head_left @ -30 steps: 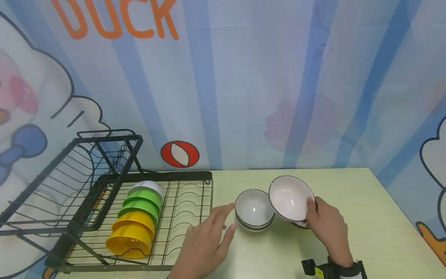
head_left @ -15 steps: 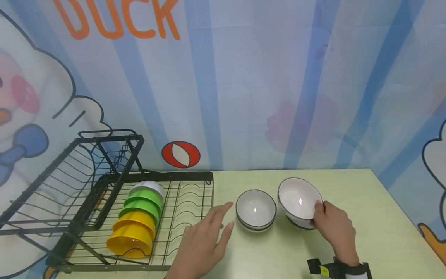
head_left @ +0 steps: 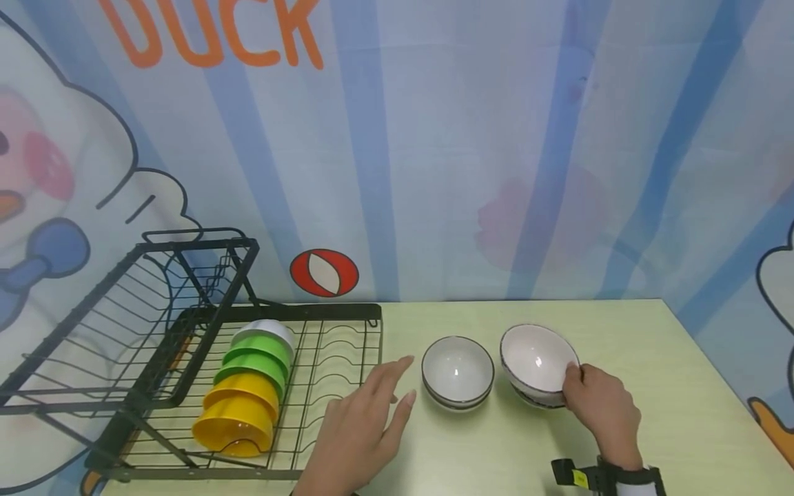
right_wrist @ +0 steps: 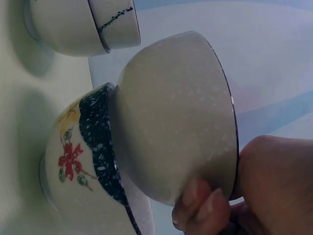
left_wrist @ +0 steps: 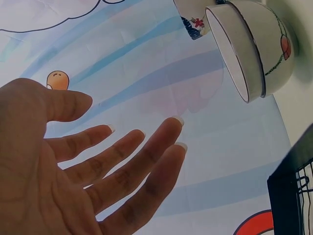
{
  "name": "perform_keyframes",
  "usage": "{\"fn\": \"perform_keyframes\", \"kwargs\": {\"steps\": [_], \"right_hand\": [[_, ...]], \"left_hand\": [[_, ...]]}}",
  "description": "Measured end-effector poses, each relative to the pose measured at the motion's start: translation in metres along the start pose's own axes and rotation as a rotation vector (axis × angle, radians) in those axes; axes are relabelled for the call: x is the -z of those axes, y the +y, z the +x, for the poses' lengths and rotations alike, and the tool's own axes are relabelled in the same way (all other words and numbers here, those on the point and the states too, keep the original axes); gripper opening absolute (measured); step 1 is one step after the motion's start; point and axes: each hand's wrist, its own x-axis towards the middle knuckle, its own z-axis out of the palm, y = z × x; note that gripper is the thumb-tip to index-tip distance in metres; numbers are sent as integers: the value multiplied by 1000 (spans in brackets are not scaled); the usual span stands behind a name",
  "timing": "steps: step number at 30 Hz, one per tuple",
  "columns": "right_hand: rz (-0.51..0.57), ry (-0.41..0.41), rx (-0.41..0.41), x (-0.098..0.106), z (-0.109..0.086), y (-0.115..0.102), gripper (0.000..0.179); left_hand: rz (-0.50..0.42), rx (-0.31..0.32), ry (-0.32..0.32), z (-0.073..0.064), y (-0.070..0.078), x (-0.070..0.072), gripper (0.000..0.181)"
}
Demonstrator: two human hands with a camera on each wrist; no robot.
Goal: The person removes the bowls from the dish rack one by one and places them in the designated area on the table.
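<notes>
My right hand pinches the rim of a white bowl, thumb at the inside edge and fingers under its outer wall. That bowl is tilted over a second bowl, which stands on the table and has a dark blue speckled band and a red flower. In the right wrist view the held bowl's underside overlaps the lower bowl's rim. To their left is a stack of white bowls with thin dark rims. Just left of this stack, my left hand hovers with spread fingers, holding nothing.
A black wire dish rack occupies the table's left side, with a raised tier at its far left. Yellow bowls, green bowls and a white bowl stand in a row in it. A printed cloth hangs behind.
My right hand has moved the held bowl right and slightly down, from beside the stack to over the patterned bowl. My left hand has barely moved.
</notes>
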Motion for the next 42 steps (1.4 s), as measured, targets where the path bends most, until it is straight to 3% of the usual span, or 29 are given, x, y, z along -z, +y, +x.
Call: {"fn": "perform_keyframes", "kwargs": {"steps": [10,21,33,37,42], "right_hand": [[-26,19,-20,-2,5,7,51],[-33,-32,-64,-2,7,17,46],[-25,-81,-76,0,11,27,54],[-3,-55,-88,5,8,27,60],[2,34,-100,9,4,21,59]], "left_hand": [[3,-6,17,2,-1,0,44],[-18,32,-66,1,-1,2,45],[2,30,-66,1,-3,2,42],[11,23,-89,0,-4,2,39],[34,19,-107,0,-7,4,37]]}}
